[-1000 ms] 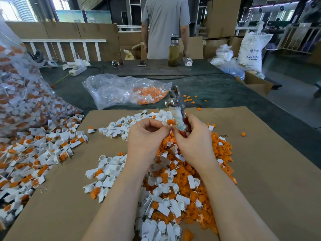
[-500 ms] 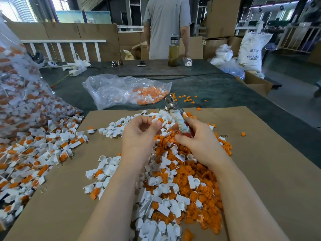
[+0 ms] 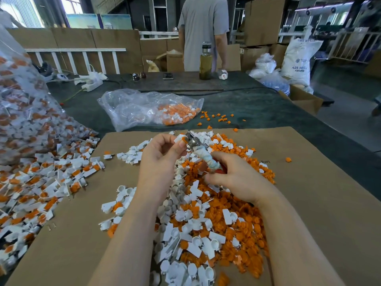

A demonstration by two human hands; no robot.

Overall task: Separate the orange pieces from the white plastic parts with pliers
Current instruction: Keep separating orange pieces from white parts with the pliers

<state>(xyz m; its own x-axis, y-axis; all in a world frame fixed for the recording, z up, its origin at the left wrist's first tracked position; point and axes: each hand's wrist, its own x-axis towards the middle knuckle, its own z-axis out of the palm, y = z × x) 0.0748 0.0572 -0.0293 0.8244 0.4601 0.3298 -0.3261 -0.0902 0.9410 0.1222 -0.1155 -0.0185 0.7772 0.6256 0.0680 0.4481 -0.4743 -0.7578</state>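
One white plastic part (image 3: pixel 179 139) with its orange piece (image 3: pixel 184 139) sits pinched between the thumb and fingertips of the left hand (image 3: pixel 162 159), held up above the heap. The pliers (image 3: pixel 201 150) are in the right hand (image 3: pixel 237 178), whose fingers curl round the taped handles; the metal head lies just beside the left fingertips, right against the held part. Whether the jaws have closed on the orange insert is hard to tell, since the head is partly turned and small in view.

By my reading, this is the gripping step: tool and part are meeting, and the pull has not been made. Next, the jaws need to bite on the orange piece alone while the left fingers brace the white body, then a short tug or twist apart. A loose pinch would let the part slip.

Below both wrists spreads the mixed pile (image 3: pixel 206 219) of loose white shells and orange inserts on the cardboard sheet (image 3: pixel 309 203). Well to the left of the left fingers lie unsorted parts (image 3: pixel 41 182) spilling from a big clear sack (image 3: pixel 24 112). Beyond the fingertips, farther along the counter (image 3: pixel 257 108), rests a smaller plastic bag (image 3: pixel 148 108) with orange bits inside.
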